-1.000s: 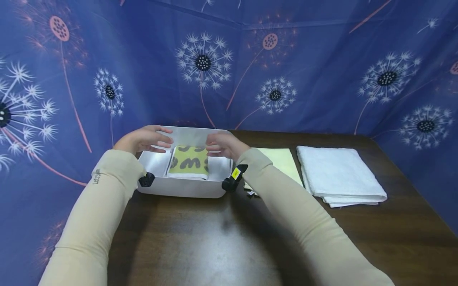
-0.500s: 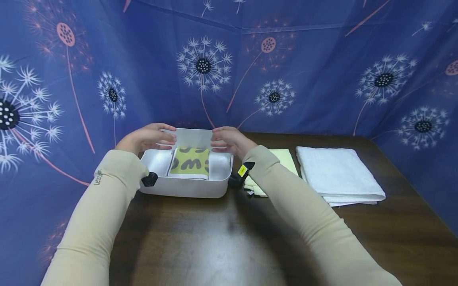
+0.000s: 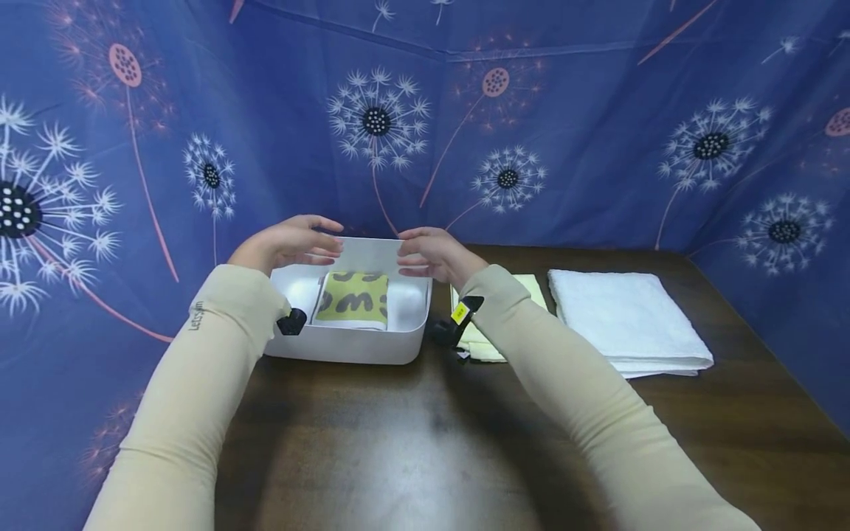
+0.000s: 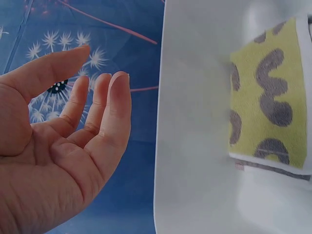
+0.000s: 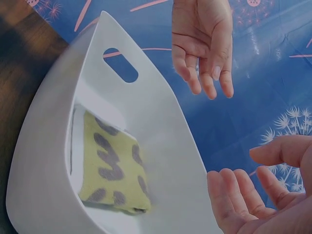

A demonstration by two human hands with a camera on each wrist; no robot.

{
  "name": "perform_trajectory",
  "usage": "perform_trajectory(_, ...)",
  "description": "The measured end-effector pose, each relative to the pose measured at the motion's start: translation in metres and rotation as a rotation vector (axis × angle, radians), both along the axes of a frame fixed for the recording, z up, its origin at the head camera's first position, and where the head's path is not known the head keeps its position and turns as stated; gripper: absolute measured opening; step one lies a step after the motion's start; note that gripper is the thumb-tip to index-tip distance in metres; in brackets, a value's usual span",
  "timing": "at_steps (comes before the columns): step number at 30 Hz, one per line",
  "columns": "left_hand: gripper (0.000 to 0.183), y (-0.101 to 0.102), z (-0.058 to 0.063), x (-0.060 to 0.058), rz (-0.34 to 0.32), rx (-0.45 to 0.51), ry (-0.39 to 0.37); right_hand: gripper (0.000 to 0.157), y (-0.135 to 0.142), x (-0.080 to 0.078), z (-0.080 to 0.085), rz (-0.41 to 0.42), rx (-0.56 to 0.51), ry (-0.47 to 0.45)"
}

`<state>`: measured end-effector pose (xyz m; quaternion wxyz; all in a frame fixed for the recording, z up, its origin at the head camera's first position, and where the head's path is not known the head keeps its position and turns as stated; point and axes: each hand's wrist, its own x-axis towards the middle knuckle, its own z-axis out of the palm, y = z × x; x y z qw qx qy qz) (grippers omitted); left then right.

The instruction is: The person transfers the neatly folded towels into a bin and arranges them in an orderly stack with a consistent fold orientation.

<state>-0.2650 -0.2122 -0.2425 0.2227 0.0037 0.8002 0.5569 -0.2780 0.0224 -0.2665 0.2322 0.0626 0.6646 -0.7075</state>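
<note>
A folded yellow-green towel (image 3: 352, 299) with grey squiggles and a white border lies inside the white bin (image 3: 345, 346). Over the bin's left side hovers my left hand (image 3: 288, 243), its fingers loosely bent and holding nothing. My right hand (image 3: 438, 254) is raised over the right side, also holding nothing, palm turned toward the other hand. In the left wrist view, the towel (image 4: 270, 97) shows past the bin's pale wall, apart from the hand (image 4: 73, 131). An oval handle hole shows in the bin (image 5: 161, 112) in the right wrist view.
To the right of the bin lies a folded pale yellow cloth (image 3: 485, 346), partly covered by the right forearm. Farther right is a thick folded white towel (image 3: 627, 317). The brown wooden table (image 3: 398, 442) meets a blue dandelion-print curtain (image 3: 584, 147) behind.
Both hands have risen slightly and shifted to the right over the bin, still holding nothing. The patterned towel stays in the bin.
</note>
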Motion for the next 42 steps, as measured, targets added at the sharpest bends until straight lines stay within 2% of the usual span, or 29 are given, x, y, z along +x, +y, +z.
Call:
perform_trajectory(15, 0.058, 0.027, 0.012, -0.001, 0.013, 0.053, 0.006, 0.044, 0.024, 0.001, 0.011, 0.001, 0.019, 0.043)
perform_trajectory(24, 0.056, 0.044, 0.019, -0.001, 0.019, 0.062, 0.009, 0.044, 0.035, 0.005, 0.015, -0.007, -0.005, 0.053)
perform_trajectory(32, 0.057, 0.057, 0.017, -0.003, 0.047, 0.156, -0.029, 0.045, 0.046, 0.006, 0.015, -0.015, -0.011, 0.062)
perform_trajectory(42, 0.055, 0.069, 0.019, -0.005, 0.023, 0.177, -0.013, 0.049, 0.059, 0.005, 0.021, -0.027, -0.002, 0.083)
